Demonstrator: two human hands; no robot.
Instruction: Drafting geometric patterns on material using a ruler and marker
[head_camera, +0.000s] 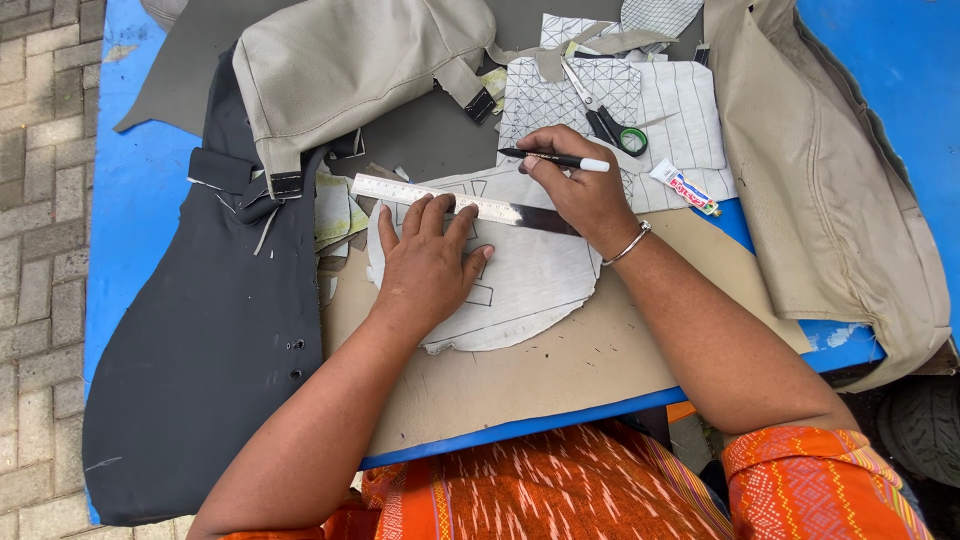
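Note:
My left hand (428, 262) lies flat, fingers spread, pressing a metal ruler (420, 192) onto a rounded grey-white pattern piece (530, 285) with drawn lines. My right hand (577, 185) holds a black pen with a white cap (560, 160), its tip at the ruler's far edge on the pattern. The pattern rests on a tan cardboard sheet (560, 370) over a blue table (140, 190).
A large black fabric piece (200, 340) lies at the left. A beige padded cover (350, 60) sits at the back, another beige cover (830, 180) at the right. Scissors with green-black handles (610, 125), a small tube (685, 188) and gridded fabric pieces (660, 100) lie behind my right hand.

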